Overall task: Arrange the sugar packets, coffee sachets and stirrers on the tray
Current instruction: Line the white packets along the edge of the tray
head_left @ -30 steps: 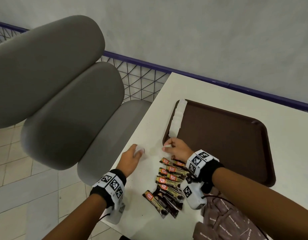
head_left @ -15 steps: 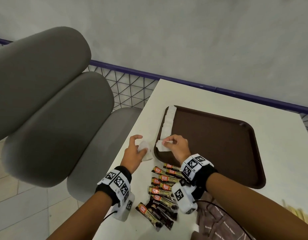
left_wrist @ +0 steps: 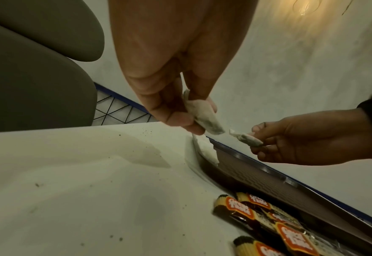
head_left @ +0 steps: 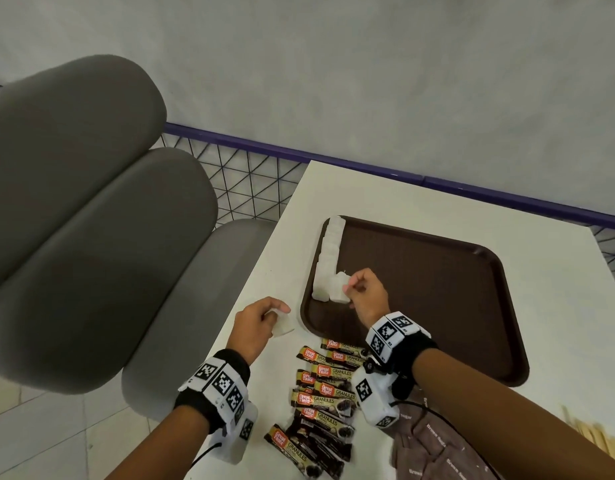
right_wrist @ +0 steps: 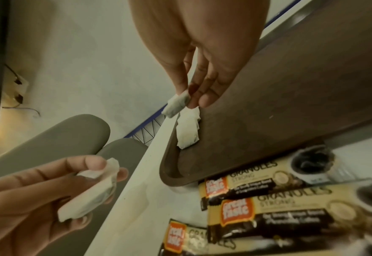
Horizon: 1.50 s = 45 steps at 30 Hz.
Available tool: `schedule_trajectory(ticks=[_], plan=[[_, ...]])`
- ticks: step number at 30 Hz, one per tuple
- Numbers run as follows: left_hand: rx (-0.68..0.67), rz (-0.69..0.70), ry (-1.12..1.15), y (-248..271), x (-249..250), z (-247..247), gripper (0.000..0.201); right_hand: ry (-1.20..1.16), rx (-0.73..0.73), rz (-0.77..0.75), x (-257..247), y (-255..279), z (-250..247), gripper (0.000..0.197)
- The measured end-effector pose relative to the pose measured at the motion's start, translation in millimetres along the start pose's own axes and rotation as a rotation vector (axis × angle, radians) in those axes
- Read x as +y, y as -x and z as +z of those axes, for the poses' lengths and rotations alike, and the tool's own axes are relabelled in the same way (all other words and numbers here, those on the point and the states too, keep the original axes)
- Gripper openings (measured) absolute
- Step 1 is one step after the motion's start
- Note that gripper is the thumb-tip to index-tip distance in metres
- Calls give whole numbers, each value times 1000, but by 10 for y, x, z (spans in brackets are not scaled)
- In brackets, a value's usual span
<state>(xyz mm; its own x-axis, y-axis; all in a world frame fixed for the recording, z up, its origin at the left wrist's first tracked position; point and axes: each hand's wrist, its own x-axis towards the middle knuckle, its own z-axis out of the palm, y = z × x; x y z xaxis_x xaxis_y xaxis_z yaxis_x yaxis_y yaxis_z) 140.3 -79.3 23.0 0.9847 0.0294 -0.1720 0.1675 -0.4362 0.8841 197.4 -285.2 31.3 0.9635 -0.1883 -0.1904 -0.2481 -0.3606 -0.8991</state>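
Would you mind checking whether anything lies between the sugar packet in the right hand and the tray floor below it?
Nothing visible does: the right hand pinches its sugar packet over bare tray, beside the packet row.

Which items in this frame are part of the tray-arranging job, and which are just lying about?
Job: tray; white sugar packets lined along its left edge; packet in right hand; packet in left hand; coffee sachets; stirrers.
Bystanders: grey chair; brown packets.
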Motion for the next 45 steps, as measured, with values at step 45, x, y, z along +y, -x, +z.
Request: schedule_trajectory(ticks=[45], plan=[[95,-44,108,-51,196,-106,11,99,-417,-209,-325,170,456,33]])
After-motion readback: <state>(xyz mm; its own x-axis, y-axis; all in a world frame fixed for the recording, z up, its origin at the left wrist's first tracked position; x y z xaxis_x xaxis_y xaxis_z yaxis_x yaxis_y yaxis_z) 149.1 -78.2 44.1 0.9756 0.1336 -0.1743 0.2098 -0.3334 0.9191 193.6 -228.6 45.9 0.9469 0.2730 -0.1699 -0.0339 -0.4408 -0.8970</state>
